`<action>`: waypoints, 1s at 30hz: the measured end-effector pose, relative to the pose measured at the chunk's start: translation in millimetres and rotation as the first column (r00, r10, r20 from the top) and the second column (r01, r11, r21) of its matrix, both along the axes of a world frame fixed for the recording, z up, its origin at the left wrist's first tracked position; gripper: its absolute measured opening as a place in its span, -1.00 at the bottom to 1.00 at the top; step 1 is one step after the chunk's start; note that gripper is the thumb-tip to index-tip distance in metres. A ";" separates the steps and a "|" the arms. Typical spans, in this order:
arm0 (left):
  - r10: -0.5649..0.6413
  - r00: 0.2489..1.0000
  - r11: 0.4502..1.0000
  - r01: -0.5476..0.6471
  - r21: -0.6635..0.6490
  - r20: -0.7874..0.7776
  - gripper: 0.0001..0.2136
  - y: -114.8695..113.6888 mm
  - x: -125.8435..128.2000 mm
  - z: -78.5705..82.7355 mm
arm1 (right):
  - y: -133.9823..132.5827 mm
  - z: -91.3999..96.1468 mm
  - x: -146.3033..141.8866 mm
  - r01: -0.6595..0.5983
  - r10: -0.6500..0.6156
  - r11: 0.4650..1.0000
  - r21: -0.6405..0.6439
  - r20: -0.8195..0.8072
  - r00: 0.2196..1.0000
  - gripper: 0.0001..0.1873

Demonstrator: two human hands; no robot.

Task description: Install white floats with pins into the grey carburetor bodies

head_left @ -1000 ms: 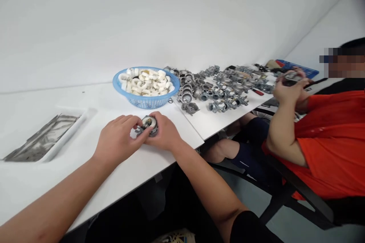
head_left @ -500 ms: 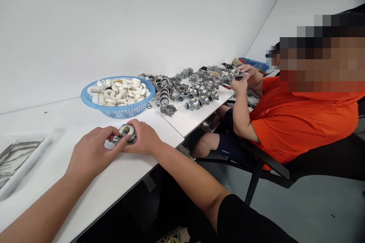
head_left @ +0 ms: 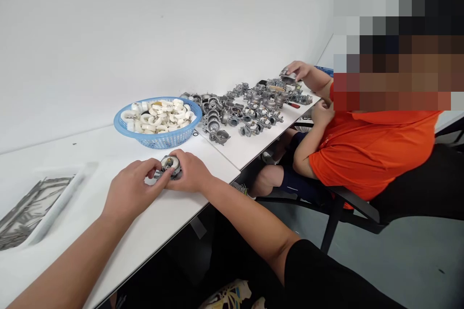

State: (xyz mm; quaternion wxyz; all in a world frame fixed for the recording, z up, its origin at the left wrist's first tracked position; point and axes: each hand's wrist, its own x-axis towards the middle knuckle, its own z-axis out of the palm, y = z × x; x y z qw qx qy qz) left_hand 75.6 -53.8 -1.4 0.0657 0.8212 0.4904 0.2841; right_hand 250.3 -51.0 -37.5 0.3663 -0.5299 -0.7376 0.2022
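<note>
A small grey metal part with a white ring on top (head_left: pixel 169 164) rests on the white table (head_left: pixel 119 145) between my two hands. My left hand (head_left: pixel 132 192) pinches it from the left with thumb and fingers closed on it. From the right, my right hand (head_left: pixel 191 174) wraps round the same part. Just beyond stands a blue plastic basket (head_left: pixel 156 140) filled with white curved pieces.
Several grey metal castings (head_left: pixel 246 106) cover the table to the right. A person in an orange shirt (head_left: pixel 366 149) sits there on a black chair, one hand (head_left: pixel 295 70) on a casting. A clear tray of thin metal pins (head_left: pixel 29 207) lies at the left.
The view swung towards the right and back a little. The seated person's hand went from in front of the chest out to the far castings. My hands stay on the part.
</note>
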 end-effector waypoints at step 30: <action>0.059 0.993 0.996 -0.066 -0.066 -0.105 -0.64 2.7 0.2 -0.4 | -1.1 0.0 0.8 0.002 -0.003 1.000 -0.021 -0.032 0.999 -0.28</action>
